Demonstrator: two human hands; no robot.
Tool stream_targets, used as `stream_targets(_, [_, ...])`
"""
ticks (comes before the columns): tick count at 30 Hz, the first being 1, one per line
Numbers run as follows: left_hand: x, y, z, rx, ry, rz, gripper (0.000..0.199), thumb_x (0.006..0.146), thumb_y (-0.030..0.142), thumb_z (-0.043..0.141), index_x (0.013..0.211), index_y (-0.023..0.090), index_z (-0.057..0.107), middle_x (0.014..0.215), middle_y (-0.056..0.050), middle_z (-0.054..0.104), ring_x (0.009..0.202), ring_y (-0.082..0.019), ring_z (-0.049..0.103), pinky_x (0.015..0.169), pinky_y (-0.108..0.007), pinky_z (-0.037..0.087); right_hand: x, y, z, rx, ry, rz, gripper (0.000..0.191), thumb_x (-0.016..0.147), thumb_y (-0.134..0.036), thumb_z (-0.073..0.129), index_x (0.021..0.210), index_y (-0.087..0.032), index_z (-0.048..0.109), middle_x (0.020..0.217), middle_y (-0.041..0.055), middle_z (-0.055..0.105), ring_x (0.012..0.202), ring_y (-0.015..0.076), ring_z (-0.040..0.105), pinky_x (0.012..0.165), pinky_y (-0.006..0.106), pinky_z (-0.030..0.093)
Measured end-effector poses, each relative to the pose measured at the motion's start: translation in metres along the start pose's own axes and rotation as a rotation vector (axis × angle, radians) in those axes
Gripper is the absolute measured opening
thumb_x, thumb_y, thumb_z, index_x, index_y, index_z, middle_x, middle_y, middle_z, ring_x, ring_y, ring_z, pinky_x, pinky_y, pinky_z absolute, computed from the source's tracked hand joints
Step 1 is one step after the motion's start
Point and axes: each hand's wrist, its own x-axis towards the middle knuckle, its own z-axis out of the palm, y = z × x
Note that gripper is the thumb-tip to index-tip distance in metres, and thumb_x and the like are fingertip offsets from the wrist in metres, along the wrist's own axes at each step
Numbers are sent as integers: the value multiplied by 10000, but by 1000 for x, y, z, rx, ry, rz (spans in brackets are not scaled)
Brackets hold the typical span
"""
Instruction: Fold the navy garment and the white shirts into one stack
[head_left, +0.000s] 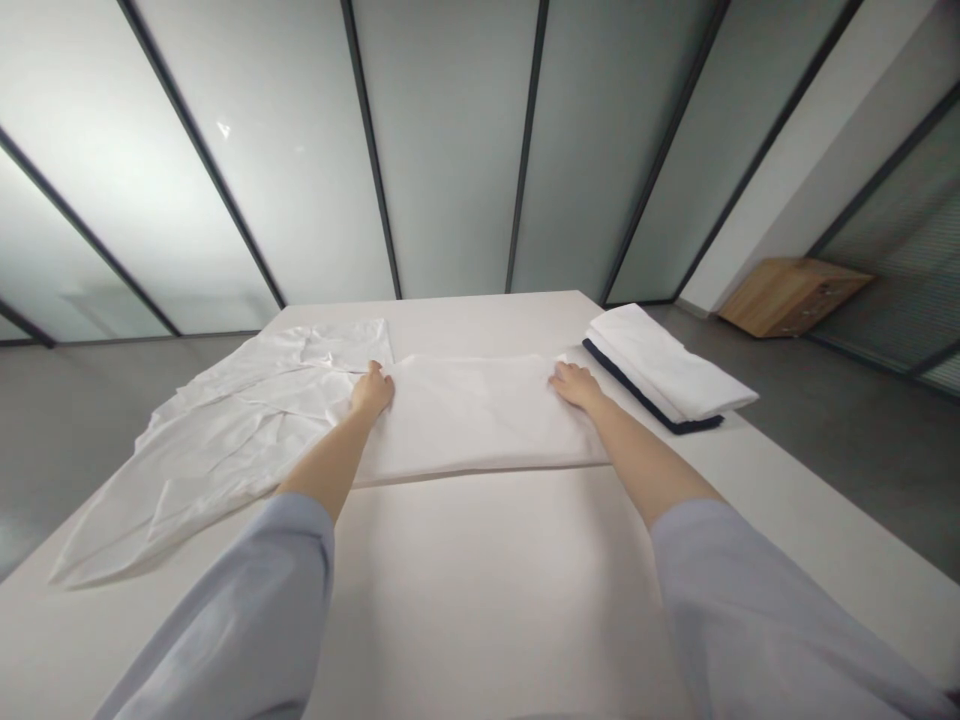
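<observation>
A white cloth (480, 415), folded into a wide rectangle, lies flat on the white table (487, 580) in front of me. My left hand (373, 388) is at its far left corner, fingers curled in against the fabric. At the far right corner, my right hand (576, 384) has its fingertips bent onto the cloth's edge. Whether either hand pinches fabric is too small to make out. Loose, wrinkled white fabric (232, 430) spreads over the table's left side, close to my left hand.
To the right is a stack of folded white cloth (667, 365) on top of a dark navy one (645, 400), near the table's right edge. A wooden cabinet (791, 295) stands on the floor beyond. Frosted glass panels (450, 150) rise behind the table.
</observation>
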Motion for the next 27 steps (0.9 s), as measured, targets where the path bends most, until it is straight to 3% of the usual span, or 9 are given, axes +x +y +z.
stream_targets(4, [-15, 24, -13, 34, 173, 163, 558, 843, 314, 491, 1361, 132, 396, 1342, -180, 507, 1248, -300, 469, 1004, -415, 389, -6, -16, -12, -4, 137, 64, 552, 897, -375, 457, 1380, -115, 398, 1443, 210, 376, 1256, 346, 413, 981, 454, 346])
stream_targets(5, [-24, 33, -16, 48, 153, 234, 518, 857, 333, 479, 1341, 155, 426, 1332, -161, 519, 1245, -293, 468, 1007, -415, 386, -10, -24, -16, -3, 184, 52, 559, 896, -361, 459, 1387, -105, 388, 1464, 212, 348, 1283, 343, 384, 1000, 452, 327])
stream_targets(7, [-48, 54, -18, 91, -8, 368, 427, 882, 398, 452, 1252, 193, 516, 1246, -123, 587, 1186, -275, 517, 995, -407, 390, -22, -45, -25, 9, 228, -20, 533, 903, -338, 435, 1382, -105, 402, 1464, 198, 363, 1297, 320, 375, 1019, 429, 313])
stream_targets(9, [-78, 72, -15, 130, -211, 462, 466, 900, 520, 388, 1189, 198, 562, 1180, -118, 627, 1124, -264, 561, 965, -399, 409, -41, -70, -31, 25, 172, -139, 469, 916, -343, 397, 1335, -146, 473, 1392, 159, 476, 1240, 285, 450, 1002, 397, 336])
stream_targets(11, [-107, 86, -8, 163, -345, 495, 566, 903, 598, 300, 1145, 175, 588, 1151, -151, 635, 1116, -283, 569, 959, -429, 409, -65, -94, -33, 31, 34, -246, 412, 932, -365, 358, 1247, -191, 560, 1265, 118, 596, 1138, 255, 542, 949, 367, 381])
stream_targets(15, [-137, 96, 8, 200, -392, 413, 618, 892, 615, 261, 1226, 182, 550, 1340, -204, 506, 1255, -355, 446, 955, -573, 375, -101, -124, -24, 1, -180, -288, 423, 940, -390, 325, 1098, -184, 659, 1166, 131, 656, 1064, 260, 593, 892, 361, 414])
stream_targets(20, [-105, 100, 26, 209, -402, 351, 686, 904, 583, 193, 1375, 152, 444, 1508, -222, 298, 1379, -388, 269, 1017, -653, 246, -86, -133, -11, 32, -202, -258, 479, 956, -391, 268, 1153, -171, 645, 1275, 158, 592, 1168, 292, 533, 948, 430, 382])
stream_targets(24, [-68, 111, 38, 216, -416, 319, 605, 908, 514, 259, 1381, 198, 464, 1460, -207, 396, 1349, -391, 337, 1005, -629, 278, -60, -144, -10, 54, -209, -209, 477, 961, -356, 257, 1206, -171, 623, 1293, 159, 579, 1194, 298, 515, 968, 458, 366])
stream_targets(27, [-61, 119, 44, 229, -414, 254, 549, 907, 430, 309, 1356, 181, 503, 1421, -227, 441, 1321, -407, 378, 975, -620, 315, -55, -151, -6, 46, -185, -217, 428, 945, -288, 306, 1184, -159, 637, 1255, 178, 594, 1169, 306, 527, 945, 459, 383])
